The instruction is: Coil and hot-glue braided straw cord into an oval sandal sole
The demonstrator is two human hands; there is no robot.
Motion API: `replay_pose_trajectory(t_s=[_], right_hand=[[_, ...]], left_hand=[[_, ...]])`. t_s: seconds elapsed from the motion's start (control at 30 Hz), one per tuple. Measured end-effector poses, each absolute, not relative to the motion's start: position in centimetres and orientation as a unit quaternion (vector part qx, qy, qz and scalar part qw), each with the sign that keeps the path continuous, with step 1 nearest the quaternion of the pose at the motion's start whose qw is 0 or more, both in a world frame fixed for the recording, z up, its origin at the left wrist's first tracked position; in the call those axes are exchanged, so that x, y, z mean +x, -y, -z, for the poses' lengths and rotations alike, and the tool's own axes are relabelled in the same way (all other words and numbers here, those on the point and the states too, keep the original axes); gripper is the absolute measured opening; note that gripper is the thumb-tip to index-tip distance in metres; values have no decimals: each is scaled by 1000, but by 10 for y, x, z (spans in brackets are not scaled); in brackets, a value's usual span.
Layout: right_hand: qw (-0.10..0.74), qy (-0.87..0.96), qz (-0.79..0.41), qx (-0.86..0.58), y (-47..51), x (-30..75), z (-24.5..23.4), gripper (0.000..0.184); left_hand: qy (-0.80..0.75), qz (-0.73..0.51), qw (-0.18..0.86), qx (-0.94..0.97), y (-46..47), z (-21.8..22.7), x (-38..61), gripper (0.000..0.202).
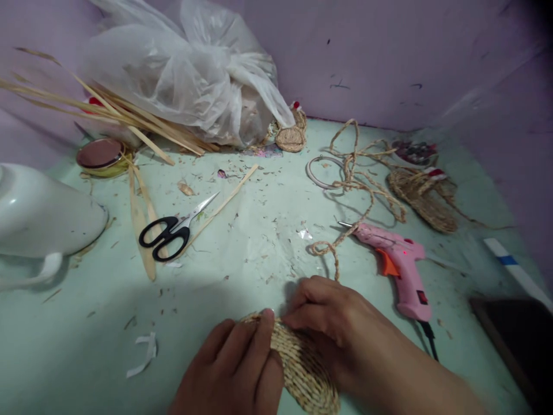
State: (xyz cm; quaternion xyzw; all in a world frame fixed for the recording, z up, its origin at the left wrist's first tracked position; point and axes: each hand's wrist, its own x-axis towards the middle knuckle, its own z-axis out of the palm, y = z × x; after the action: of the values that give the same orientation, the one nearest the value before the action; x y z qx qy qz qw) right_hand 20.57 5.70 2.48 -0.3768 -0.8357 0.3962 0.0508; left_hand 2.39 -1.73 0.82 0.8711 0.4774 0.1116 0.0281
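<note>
A coiled straw-rope piece [305, 369], oval and tan, lies at the near edge of the pale green table [242, 253]. My left hand [235, 369] grips its left end with closed fingers. My right hand [332, 314] presses closed fingers on its far end. A twisted straw rope [358, 190] runs from near my right hand toward the back. A pink glue gun [400, 265] lies just right of my right hand, its nozzle pointing left.
Black-handled scissors [168, 233] lie at the middle left among flat straw strips [140, 222]. A plastic bag [185, 75] and dry stalks sit at the back. Woven straw pieces [421, 199] lie at the right, a white object [38, 213] at the left, a wire ring [324, 173] behind.
</note>
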Motion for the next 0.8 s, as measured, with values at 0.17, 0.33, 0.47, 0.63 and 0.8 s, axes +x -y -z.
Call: replay_pose_trajectory(t_s=[0.17,0.33,0.47,0.63,0.8], right_hand=[[43,833,-346,-430,-52,210,-26,21],[29,857,-287,-427,-49,211,-26,18],[9,871,-278,-404,-49,211,-28,15],[10,867,-289,-405,-51,211,-31,13],[18,864,-304,-400,-53,215,-33,16]], left_hand=[[-455,-112,36,882,12,-4,18,35],[-466,-106,65,876,13,-4,16,47],[-468,-95,78,875,11,-4,14,49],[-461,-75,92,879,4,-8,14,48],[-474,-67,126,869,0,-16,18,47]])
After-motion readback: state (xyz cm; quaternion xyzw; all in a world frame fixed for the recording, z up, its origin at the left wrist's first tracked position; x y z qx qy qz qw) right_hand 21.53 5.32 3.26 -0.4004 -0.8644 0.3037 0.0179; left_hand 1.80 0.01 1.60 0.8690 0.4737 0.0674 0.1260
